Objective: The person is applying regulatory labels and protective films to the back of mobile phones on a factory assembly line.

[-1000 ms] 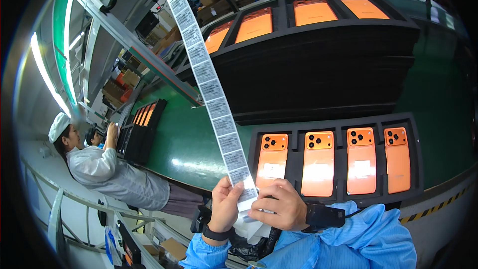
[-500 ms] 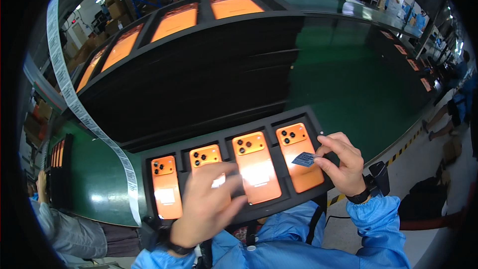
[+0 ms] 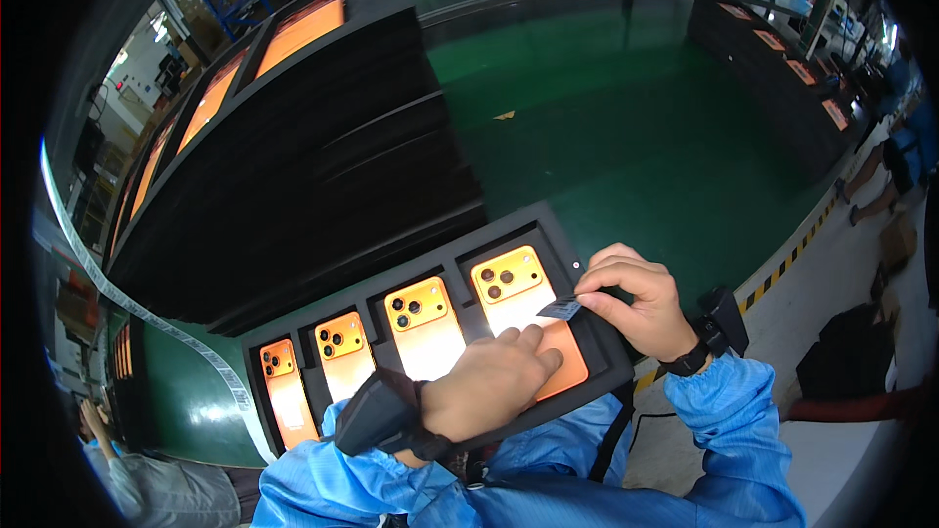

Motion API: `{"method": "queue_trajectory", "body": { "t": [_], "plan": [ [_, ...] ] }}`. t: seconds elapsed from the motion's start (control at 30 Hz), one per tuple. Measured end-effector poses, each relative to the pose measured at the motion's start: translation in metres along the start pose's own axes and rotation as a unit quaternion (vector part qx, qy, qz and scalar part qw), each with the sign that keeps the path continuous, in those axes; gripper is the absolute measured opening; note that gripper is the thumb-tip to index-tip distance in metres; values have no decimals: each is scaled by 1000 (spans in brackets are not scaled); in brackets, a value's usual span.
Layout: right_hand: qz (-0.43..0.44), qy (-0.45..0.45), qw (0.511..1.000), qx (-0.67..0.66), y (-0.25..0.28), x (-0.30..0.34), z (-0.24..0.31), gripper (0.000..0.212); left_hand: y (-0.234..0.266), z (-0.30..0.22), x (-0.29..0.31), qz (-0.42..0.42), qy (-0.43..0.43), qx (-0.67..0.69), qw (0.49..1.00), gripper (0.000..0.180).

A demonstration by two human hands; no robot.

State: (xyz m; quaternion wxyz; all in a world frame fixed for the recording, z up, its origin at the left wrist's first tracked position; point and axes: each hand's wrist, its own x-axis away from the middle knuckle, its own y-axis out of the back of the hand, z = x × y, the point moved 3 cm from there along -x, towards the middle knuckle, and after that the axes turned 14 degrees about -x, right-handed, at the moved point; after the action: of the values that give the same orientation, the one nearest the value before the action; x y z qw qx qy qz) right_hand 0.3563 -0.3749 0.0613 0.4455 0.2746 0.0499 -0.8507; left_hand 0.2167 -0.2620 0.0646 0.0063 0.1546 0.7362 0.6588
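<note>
A black foam tray [image 3: 611,357] holds a row of orange smartphones, backs and camera bumps up, each in its own slot. Pinched between thumb and fingers of my right hand [image 3: 638,301] is a small dark bluish label [image 3: 560,308], raised over the rightmost phone [image 3: 513,286]. My left hand [image 3: 494,381] lies over the lower part of that same phone, fingers extended and seemingly resting on its back. Beside it to the left is another phone [image 3: 423,328], partly covered by my left wrist. Two more phones, one of them at the far left [image 3: 285,391], sit further along.
A tall stack of black trays [image 3: 323,156] with orange phones on top stands behind on the green work surface [image 3: 626,137]. A long printed white strip [image 3: 147,313] hangs at left. More trays [image 3: 763,88] lie far right. Another person's hand [image 3: 95,420] shows at far left.
My left hand has moved right, from over the middle phones to the rightmost one. My right hand still pinches the label. The view has shifted, so the tray appears further left.
</note>
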Motion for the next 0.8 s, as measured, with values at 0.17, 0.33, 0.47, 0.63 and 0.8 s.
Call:
{"method": "queue_trajectory", "body": {
  "t": [0.17, 0.33, 0.47, 0.63, 0.8],
  "plan": [
    [-26, -51, 991, -121, -14, 7, -25, 9, 6, -12, -2, 30, 0, -89, 996, 22],
    [-64, -59, 988, -127, -18, 15, -35, 8, 3, -14, 4, -22, -2, -107, 994, 15],
    [-76, -47, 988, -130, -20, 13, -32, 8, 5, -17, 0, -13, 5, -137, 991, 16],
    [-85, -49, 990, -105, -18, 12, -29, 6, 1, -23, -3, 8, 3, -239, 971, 13],
    [-86, -40, 992, -79, -16, 14, -30, 6, -13, -31, 7, -19, -60, -300, 952, 14]
  ]
}}
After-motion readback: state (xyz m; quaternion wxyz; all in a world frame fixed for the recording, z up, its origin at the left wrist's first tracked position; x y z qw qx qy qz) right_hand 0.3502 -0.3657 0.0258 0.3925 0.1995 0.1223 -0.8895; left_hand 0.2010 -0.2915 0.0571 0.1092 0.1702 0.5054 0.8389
